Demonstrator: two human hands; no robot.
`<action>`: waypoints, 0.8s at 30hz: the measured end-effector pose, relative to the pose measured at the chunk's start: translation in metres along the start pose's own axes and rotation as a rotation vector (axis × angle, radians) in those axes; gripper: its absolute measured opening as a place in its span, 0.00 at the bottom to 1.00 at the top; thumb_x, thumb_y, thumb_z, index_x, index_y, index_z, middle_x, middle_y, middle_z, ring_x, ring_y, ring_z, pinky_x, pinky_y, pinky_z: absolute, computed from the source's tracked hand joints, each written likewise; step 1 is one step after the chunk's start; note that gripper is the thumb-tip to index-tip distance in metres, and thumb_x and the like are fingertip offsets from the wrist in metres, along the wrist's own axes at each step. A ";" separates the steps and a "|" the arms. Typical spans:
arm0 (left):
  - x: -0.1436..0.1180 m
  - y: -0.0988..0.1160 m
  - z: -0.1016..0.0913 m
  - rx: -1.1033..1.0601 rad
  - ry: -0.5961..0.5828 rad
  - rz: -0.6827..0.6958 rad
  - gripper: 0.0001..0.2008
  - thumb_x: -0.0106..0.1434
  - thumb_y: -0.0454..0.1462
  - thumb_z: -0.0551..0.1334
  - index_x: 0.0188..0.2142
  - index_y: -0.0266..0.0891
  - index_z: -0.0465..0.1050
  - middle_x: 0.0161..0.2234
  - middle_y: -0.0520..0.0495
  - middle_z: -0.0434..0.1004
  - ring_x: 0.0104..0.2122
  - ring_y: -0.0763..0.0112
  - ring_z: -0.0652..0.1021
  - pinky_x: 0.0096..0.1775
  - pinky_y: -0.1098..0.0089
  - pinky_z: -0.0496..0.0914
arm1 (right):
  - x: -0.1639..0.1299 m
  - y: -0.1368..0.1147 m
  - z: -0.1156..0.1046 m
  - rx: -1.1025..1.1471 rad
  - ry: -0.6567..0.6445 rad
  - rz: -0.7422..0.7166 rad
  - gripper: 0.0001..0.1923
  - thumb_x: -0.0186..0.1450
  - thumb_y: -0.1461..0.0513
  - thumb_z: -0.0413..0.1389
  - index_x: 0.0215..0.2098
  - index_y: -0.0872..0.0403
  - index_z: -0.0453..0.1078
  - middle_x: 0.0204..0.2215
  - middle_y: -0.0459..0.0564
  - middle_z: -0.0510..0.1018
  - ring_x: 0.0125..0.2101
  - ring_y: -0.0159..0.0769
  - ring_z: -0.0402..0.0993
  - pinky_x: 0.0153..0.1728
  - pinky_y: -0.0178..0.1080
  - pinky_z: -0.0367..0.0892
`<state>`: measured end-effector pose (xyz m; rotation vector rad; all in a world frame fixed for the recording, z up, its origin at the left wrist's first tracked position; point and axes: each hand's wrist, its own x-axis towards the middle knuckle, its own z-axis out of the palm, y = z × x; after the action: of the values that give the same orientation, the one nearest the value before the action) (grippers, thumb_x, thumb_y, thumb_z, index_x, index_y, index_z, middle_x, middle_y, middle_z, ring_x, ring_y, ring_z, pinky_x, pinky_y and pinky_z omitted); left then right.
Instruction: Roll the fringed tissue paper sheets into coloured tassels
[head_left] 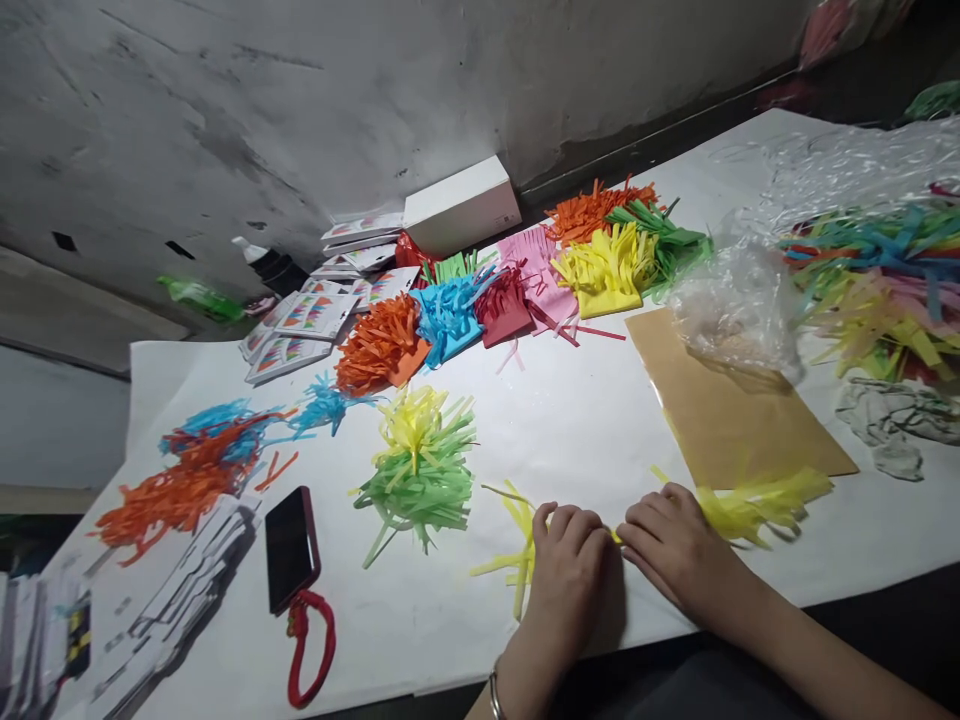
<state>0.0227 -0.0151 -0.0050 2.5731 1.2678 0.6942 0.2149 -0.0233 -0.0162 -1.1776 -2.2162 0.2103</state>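
Observation:
Near the table's front edge, my left hand [571, 560] and my right hand [675, 545] are closed side by side on a yellow tissue-paper tassel [765, 508]. Its fringe fans out to the right of my right hand. More yellow strips [517, 540] spread out left of my left hand. Between the hands only a short, narrow bit of yellow paper shows; my fingers hide the rest. Farther left lies a green tassel [420, 490] with a yellow tassel [412, 425] on top of it.
Fringed paper stacks, including a yellow one [604, 275] and a blue one [450, 315], line the back. A brown sheet [739, 410] lies under plastic wrap [739, 305] at right. At left are a phone [291, 550] with a red strap, orange tassels [180, 490] and white packets [180, 590].

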 end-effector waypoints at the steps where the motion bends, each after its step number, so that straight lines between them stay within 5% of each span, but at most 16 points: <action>1: 0.001 -0.001 0.001 0.004 -0.009 0.010 0.10 0.64 0.24 0.63 0.38 0.41 0.72 0.38 0.51 0.79 0.39 0.65 0.74 0.55 0.55 0.58 | 0.000 -0.001 0.003 -0.005 -0.001 -0.005 0.13 0.75 0.67 0.46 0.35 0.54 0.70 0.31 0.48 0.74 0.35 0.40 0.66 0.50 0.49 0.55; 11: 0.001 0.005 0.001 -0.011 -0.017 -0.128 0.08 0.66 0.27 0.62 0.35 0.42 0.72 0.36 0.50 0.79 0.37 0.64 0.75 0.47 0.58 0.62 | -0.024 0.019 -0.027 0.076 0.035 0.088 0.13 0.75 0.68 0.47 0.38 0.53 0.71 0.35 0.47 0.76 0.41 0.38 0.70 0.58 0.51 0.52; 20: 0.028 0.022 -0.014 0.158 -0.277 -0.295 0.07 0.64 0.28 0.60 0.32 0.40 0.73 0.35 0.45 0.78 0.37 0.57 0.75 0.45 0.51 0.64 | -0.013 0.005 -0.020 -0.039 0.052 0.323 0.11 0.71 0.66 0.51 0.31 0.52 0.68 0.32 0.49 0.74 0.37 0.42 0.70 0.51 0.53 0.55; 24: 0.029 0.017 -0.015 0.198 -0.318 -0.156 0.09 0.64 0.26 0.61 0.33 0.41 0.74 0.36 0.48 0.78 0.39 0.59 0.75 0.50 0.50 0.62 | -0.014 0.006 -0.018 -0.008 0.052 0.281 0.10 0.72 0.68 0.49 0.36 0.51 0.69 0.34 0.47 0.75 0.38 0.41 0.70 0.53 0.52 0.54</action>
<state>0.0426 -0.0029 0.0236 2.5617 1.4663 0.1274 0.2353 -0.0335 -0.0106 -1.4808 -2.0028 0.2820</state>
